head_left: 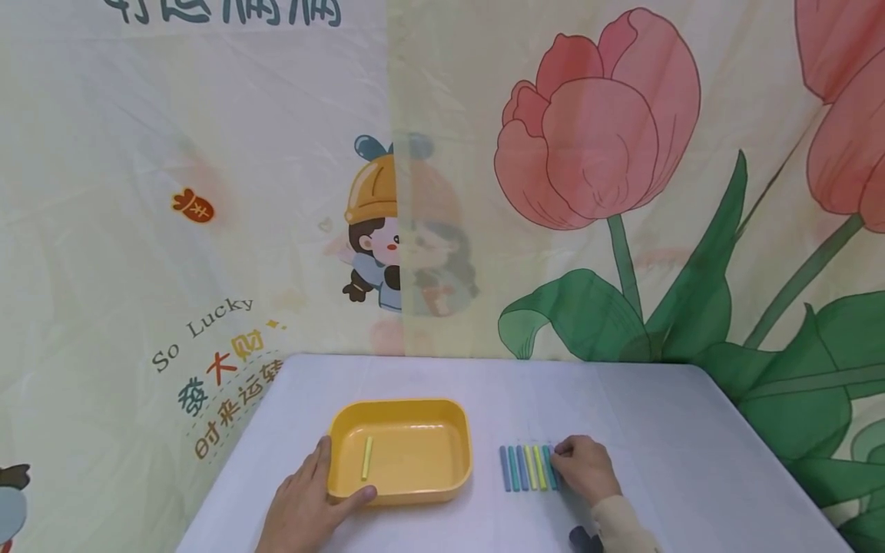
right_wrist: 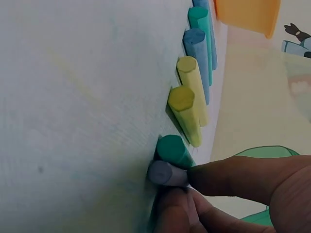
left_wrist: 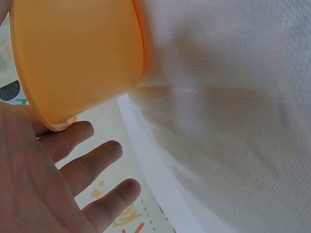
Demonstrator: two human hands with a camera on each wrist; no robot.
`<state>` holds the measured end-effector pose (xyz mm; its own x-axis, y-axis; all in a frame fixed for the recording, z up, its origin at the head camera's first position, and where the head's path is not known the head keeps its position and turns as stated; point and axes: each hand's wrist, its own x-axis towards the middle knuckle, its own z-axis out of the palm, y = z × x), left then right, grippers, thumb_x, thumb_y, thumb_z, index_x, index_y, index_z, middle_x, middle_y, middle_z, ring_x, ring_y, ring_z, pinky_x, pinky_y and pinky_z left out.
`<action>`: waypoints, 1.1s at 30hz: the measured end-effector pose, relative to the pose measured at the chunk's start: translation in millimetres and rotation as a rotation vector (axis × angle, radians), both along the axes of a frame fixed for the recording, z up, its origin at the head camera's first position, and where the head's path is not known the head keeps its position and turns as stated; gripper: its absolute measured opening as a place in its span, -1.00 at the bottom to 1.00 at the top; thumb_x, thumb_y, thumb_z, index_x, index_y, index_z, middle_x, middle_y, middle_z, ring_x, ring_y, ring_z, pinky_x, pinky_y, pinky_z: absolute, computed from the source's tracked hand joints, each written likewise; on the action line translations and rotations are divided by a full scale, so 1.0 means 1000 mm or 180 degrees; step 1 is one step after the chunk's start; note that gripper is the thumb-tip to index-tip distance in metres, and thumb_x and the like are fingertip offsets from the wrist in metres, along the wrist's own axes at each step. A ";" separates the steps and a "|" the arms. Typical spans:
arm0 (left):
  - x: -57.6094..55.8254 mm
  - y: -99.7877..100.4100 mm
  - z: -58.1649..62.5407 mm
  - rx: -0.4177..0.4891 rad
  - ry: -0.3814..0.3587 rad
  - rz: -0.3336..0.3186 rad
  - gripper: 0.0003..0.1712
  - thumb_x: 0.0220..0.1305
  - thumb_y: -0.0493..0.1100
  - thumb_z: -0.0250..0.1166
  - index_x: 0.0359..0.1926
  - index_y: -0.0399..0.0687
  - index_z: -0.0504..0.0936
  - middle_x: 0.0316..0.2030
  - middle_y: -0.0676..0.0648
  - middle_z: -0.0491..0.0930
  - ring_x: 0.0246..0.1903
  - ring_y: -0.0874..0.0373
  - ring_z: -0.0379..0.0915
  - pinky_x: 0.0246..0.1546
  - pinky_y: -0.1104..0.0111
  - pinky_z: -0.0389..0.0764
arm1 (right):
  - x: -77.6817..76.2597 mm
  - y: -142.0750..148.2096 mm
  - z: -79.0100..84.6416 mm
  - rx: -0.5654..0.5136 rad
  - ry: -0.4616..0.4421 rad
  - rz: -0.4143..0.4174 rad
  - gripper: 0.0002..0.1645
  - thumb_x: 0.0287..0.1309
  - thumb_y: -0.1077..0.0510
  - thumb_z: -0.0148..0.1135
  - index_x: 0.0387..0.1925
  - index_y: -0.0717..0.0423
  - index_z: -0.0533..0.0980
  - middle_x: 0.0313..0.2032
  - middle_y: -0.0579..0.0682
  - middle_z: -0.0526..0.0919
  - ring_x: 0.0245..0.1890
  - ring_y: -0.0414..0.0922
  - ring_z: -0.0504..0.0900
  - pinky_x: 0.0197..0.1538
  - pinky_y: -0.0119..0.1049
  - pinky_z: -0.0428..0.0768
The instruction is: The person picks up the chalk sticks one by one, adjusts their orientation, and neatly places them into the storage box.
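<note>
My left hand (head_left: 304,495) holds the near left corner of a yellow tray (head_left: 422,498), thumb over the rim and forefinger along the outer side. In the left wrist view its other fingers spread out past the tray wall. One pale yellow chalk stick (head_left: 367,458) lies in the tray. My right hand (head_left: 588,465) is at the right end of a row of chalk sticks. Thumb and fingers pinch a grey-purple chalk stick (right_wrist: 166,173), right beside a green chalk stick (right_wrist: 172,148). Farther along the row lie a yellow-green stick (right_wrist: 183,107) and a pale yellow one (right_wrist: 188,73).
Blue (head_left: 505,468) and teal (head_left: 514,468) chalk sticks make up the row's left part, lying to the right of the tray. Everything rests on a white-covered table (head_left: 415,376). Behind it hangs a printed cloth (head_left: 442,92) with large tulips and a cartoon figure.
</note>
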<state>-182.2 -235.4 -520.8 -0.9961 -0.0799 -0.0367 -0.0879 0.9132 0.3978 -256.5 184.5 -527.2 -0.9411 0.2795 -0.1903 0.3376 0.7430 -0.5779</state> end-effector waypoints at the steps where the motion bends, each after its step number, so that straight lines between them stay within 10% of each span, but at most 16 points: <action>1: 0.000 0.000 0.000 -0.0002 0.0013 -0.0004 0.60 -0.04 0.78 0.07 0.54 -0.46 -0.09 0.44 -0.50 0.15 0.37 -0.43 0.18 0.35 -0.27 0.26 | -0.001 -0.001 0.000 0.0033 -0.0007 -0.0006 -0.76 0.13 0.22 0.37 -0.23 0.34 0.64 -0.34 0.11 0.66 -0.31 -0.02 0.64 -0.26 -0.14 0.72; 33: 0.003 -0.001 0.002 0.0015 0.0112 -0.0053 0.55 0.02 0.74 0.10 0.55 -0.45 -0.08 0.47 -0.47 0.11 0.38 -0.41 0.17 0.35 -0.26 0.27 | -0.006 -0.010 0.003 0.0368 0.0168 0.0113 -0.78 0.21 0.23 0.37 -0.29 0.39 0.64 -0.48 0.08 0.66 -0.44 -0.07 0.64 -0.34 -0.13 0.72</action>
